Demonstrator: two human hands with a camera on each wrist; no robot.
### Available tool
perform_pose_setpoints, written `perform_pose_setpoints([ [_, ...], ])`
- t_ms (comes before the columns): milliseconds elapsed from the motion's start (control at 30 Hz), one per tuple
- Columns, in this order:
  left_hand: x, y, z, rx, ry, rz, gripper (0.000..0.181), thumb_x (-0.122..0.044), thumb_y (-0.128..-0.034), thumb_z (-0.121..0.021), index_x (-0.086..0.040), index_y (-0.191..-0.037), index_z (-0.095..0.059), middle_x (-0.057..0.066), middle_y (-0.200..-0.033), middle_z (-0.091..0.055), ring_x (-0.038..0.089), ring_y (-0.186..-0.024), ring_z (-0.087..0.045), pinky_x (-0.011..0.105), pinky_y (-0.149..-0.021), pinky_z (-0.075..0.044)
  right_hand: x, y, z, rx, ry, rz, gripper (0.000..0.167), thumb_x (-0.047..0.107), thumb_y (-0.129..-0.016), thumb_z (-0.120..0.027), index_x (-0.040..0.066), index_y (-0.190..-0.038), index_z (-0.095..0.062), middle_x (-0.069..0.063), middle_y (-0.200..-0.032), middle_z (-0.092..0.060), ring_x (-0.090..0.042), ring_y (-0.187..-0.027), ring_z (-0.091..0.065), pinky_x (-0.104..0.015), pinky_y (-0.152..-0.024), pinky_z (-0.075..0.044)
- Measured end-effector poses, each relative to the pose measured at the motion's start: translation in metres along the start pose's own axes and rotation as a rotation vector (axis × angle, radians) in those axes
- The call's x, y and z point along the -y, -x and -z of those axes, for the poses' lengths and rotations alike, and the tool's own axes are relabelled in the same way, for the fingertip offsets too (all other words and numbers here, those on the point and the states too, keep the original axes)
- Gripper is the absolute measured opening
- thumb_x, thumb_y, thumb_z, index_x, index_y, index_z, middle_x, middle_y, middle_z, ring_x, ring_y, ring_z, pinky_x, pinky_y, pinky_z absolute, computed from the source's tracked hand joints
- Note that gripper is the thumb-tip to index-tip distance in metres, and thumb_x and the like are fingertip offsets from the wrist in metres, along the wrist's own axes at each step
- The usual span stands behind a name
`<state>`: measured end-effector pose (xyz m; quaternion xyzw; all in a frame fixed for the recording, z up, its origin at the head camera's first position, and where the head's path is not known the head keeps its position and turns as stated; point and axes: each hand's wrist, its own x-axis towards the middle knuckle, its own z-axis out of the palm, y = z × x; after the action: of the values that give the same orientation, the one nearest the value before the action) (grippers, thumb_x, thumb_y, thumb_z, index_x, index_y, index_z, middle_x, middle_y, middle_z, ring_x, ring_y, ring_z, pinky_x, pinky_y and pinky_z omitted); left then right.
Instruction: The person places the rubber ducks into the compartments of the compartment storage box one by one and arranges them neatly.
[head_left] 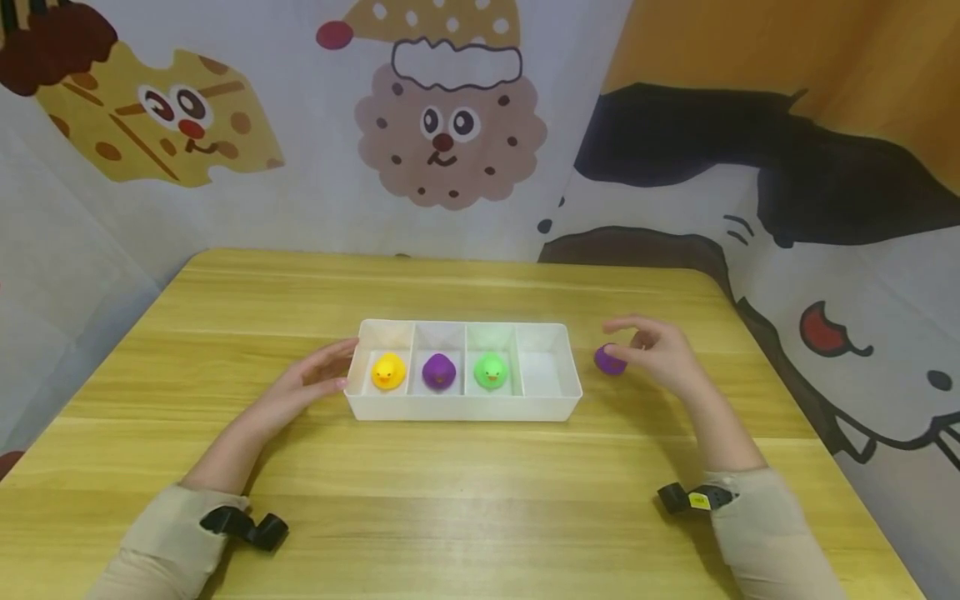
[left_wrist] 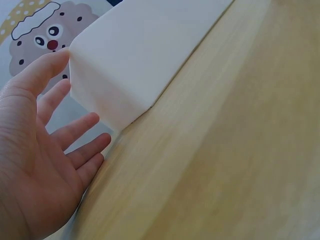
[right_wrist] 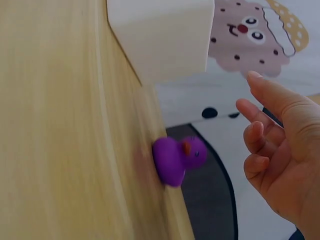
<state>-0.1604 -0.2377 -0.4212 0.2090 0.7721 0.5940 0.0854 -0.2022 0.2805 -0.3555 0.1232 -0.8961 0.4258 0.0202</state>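
A white box with several compartments [head_left: 463, 408] stands on the table. From the left, its compartments hold a yellow duck [head_left: 388, 372], a purple duck [head_left: 438, 372] and a green duck [head_left: 491, 372]; the rightmost has nothing in it. At the box's left end is my left hand [head_left: 303, 387], fingers spread and thumb touching the corner in the left wrist view. Another purple duck [right_wrist: 172, 159] sits upright on the table, right of the box. Over it hovers my right hand [head_left: 656, 357], fingers loosely bent, apart from the duck in the right wrist view.
The wooden table [head_left: 450, 508] has rounded far corners. Behind it hangs a cloth [head_left: 300, 225] printed with cartoon figures. Each forearm carries a black strapped-on device, one on the left sleeve [head_left: 176, 521] and one on the right sleeve [head_left: 765, 517].
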Motion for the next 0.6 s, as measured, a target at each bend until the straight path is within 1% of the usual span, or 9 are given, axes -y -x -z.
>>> perform_pose_setpoints([
  [33, 0.0, 0.0, 0.0, -0.001, 0.0, 0.001, 0.055, -0.012, -0.0989, -0.051, -0.006, -0.15, -0.03, 0.021, -0.15, -0.032, 0.042, -0.133, -0.032, 0.065, -0.102, -0.024, -0.003, 0.0, 0.002, 0.003, 0.007, -0.009, 0.04, 0.02, -0.084, -0.075, 0.007, -0.121, -0.066, -0.006, -0.093, -0.066, -0.023, -0.063, -0.053, -0.027, -0.048, -0.039],
  [133, 0.0, 0.0, 0.0, -0.003, 0.001, 0.003, 0.055, -0.012, -0.0989, -0.051, -0.007, -0.15, -0.031, 0.02, -0.15, -0.032, 0.041, -0.133, -0.032, 0.065, -0.102, -0.024, -0.012, -0.001, 0.005, 0.008, 0.024, -0.028, 0.04, 0.017, -0.085, -0.074, 0.005, -0.122, -0.064, -0.007, -0.093, -0.065, -0.027, -0.065, -0.053, -0.027, -0.049, -0.04],
  [267, 0.0, 0.0, 0.001, -0.005, 0.0, 0.0, 0.055, -0.012, -0.0987, -0.052, -0.008, -0.15, -0.031, 0.019, -0.15, -0.033, 0.04, -0.133, -0.033, 0.063, -0.102, -0.025, -0.02, -0.002, 0.008, 0.017, 0.028, -0.038, 0.041, 0.018, -0.085, -0.074, 0.005, -0.123, -0.064, -0.012, -0.1, -0.063, -0.021, -0.065, -0.051, -0.027, -0.049, -0.041],
  [333, 0.0, 0.0, 0.001, -0.004, -0.002, 0.0, 0.055, -0.012, -0.0986, -0.051, -0.008, -0.15, -0.031, 0.019, -0.15, -0.033, 0.04, -0.133, -0.033, 0.063, -0.103, -0.025, -0.021, -0.001, 0.009, 0.029, 0.022, -0.04, 0.043, 0.022, -0.085, -0.075, 0.007, -0.123, -0.064, -0.014, -0.104, -0.062, -0.017, -0.066, -0.051, -0.027, -0.05, -0.042],
  [367, 0.0, 0.0, 0.001, -0.005, 0.001, 0.002, 0.055, -0.013, -0.0986, -0.052, -0.008, -0.15, -0.031, 0.019, -0.15, -0.033, 0.04, -0.133, -0.033, 0.063, -0.103, -0.024, -0.018, 0.0, 0.01, 0.037, 0.02, -0.046, 0.042, 0.021, -0.085, -0.074, 0.006, -0.123, -0.063, -0.016, -0.106, -0.061, -0.017, -0.067, -0.051, -0.027, -0.051, -0.042],
  [533, 0.0, 0.001, 0.0, -0.007, 0.004, 0.011, 0.055, -0.014, -0.0987, -0.052, -0.007, -0.149, -0.031, 0.019, -0.15, -0.033, 0.039, -0.133, -0.033, 0.063, -0.103, -0.024, -0.024, 0.001, 0.011, 0.07, 0.015, -0.074, 0.046, 0.024, -0.086, -0.074, 0.006, -0.126, -0.062, -0.017, -0.118, -0.06, -0.019, -0.074, -0.055, -0.027, -0.057, -0.045],
  [600, 0.0, 0.001, 0.0, -0.007, 0.003, 0.013, 0.055, -0.014, -0.0987, -0.052, -0.008, -0.15, -0.031, 0.018, -0.15, -0.034, 0.039, -0.133, -0.033, 0.063, -0.103, -0.025, -0.032, 0.0, 0.011, 0.079, 0.011, -0.079, 0.047, 0.026, -0.085, -0.074, 0.006, -0.126, -0.062, -0.016, -0.117, -0.061, -0.02, -0.075, -0.056, -0.027, -0.057, -0.045],
])
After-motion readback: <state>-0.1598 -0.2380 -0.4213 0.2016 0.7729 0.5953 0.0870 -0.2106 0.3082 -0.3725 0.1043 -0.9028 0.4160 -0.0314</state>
